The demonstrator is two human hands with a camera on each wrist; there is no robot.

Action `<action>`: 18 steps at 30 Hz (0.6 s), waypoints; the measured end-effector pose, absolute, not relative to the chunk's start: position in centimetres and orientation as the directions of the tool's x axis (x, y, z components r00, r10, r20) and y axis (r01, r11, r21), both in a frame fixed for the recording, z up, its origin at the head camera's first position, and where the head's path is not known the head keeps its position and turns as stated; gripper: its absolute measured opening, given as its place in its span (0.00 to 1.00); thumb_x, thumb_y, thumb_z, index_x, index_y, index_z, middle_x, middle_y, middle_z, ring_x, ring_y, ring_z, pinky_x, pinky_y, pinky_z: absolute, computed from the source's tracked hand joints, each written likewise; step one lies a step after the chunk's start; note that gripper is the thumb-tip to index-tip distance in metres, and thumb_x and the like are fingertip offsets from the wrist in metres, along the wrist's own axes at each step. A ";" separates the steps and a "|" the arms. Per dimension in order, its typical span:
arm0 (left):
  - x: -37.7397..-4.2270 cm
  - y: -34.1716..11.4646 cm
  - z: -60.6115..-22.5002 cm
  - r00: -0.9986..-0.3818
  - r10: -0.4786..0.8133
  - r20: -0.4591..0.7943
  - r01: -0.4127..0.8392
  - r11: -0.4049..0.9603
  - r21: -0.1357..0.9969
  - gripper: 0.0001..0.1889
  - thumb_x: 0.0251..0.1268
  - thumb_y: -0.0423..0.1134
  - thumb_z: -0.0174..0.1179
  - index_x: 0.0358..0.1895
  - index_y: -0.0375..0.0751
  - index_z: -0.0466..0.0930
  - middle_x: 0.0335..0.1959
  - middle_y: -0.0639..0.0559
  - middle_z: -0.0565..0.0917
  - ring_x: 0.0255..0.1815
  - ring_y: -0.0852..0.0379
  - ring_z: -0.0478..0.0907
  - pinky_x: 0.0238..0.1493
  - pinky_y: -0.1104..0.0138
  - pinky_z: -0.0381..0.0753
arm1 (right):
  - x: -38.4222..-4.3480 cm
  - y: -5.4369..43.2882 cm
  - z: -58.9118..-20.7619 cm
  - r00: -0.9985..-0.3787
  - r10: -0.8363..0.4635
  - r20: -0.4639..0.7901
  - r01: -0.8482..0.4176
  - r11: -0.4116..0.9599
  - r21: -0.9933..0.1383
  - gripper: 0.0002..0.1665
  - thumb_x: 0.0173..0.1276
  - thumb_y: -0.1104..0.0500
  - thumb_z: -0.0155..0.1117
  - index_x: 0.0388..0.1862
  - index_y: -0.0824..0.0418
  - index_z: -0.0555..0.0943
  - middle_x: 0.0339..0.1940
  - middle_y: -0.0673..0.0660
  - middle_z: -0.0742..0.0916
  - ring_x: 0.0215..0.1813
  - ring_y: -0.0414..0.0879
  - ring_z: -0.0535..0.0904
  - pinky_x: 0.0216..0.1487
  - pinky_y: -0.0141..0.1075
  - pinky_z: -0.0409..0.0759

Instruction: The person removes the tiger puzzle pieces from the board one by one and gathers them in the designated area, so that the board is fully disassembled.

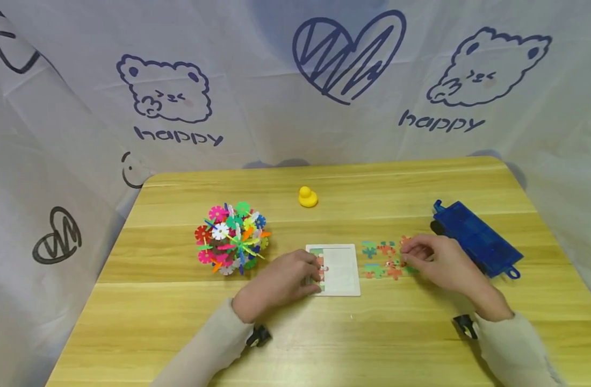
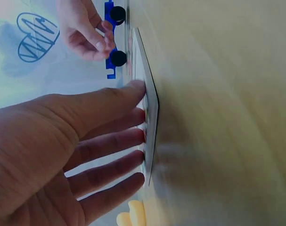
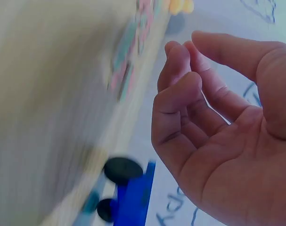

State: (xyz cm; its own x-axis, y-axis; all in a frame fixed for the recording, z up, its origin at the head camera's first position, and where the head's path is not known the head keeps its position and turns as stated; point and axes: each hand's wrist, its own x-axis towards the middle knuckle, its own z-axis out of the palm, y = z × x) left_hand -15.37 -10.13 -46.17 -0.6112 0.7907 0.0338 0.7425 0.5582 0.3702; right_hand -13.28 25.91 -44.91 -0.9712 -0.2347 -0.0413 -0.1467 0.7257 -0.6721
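On the white cloth [image 1: 276, 129] behind the desk [image 1: 373, 333], you can read "happy" twice: one word [image 1: 178, 136] above the desk's far left corner, another [image 1: 442, 122] inward of its far right corner. Your right wrist view shows only partial lettering [image 3: 170, 207] on cloth.

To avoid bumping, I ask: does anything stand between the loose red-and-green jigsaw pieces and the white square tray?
Nothing visible: only bare wood-grain table separates the pieces from the tray; the left hand rests at its left side.
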 end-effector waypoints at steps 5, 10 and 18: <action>-14.6 -10.1 -46.1 -0.636 0.772 0.022 0.731 0.593 0.339 0.07 0.72 0.41 0.75 0.46 0.43 0.94 0.54 0.50 0.92 0.58 0.53 0.88 0.63 0.63 0.90 | -13.5 23.4 -45.1 -0.957 -0.289 -0.023 -0.196 0.703 -0.683 0.03 0.77 0.60 0.73 0.44 0.59 0.90 0.34 0.49 0.91 0.36 0.37 0.83 0.37 0.29 0.84; -14.5 -10.3 -46.1 -0.641 0.767 0.031 0.725 0.592 0.351 0.07 0.72 0.41 0.74 0.47 0.44 0.94 0.56 0.50 0.92 0.61 0.52 0.89 0.67 0.61 0.88 | -14.5 20.5 -44.6 -0.932 -0.358 -0.055 -0.221 0.682 -0.697 0.02 0.78 0.61 0.71 0.45 0.58 0.88 0.35 0.50 0.90 0.37 0.39 0.83 0.39 0.30 0.84; -14.6 -10.3 -46.3 -0.643 0.766 0.024 0.727 0.599 0.336 0.08 0.72 0.42 0.74 0.48 0.45 0.94 0.56 0.51 0.93 0.60 0.52 0.89 0.66 0.61 0.89 | -16.8 15.0 -45.2 -0.896 -0.439 -0.064 -0.291 0.690 -0.663 0.03 0.78 0.63 0.70 0.40 0.57 0.87 0.32 0.49 0.87 0.35 0.39 0.79 0.37 0.30 0.80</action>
State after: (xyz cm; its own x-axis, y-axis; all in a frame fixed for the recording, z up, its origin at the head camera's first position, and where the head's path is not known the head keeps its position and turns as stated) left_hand -14.63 -10.33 -46.25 -0.6425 0.7659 0.0240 0.7268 0.5992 0.3358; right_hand -16.76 15.04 -45.15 -0.8959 -0.4395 -0.0644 -0.2909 0.6901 -0.6627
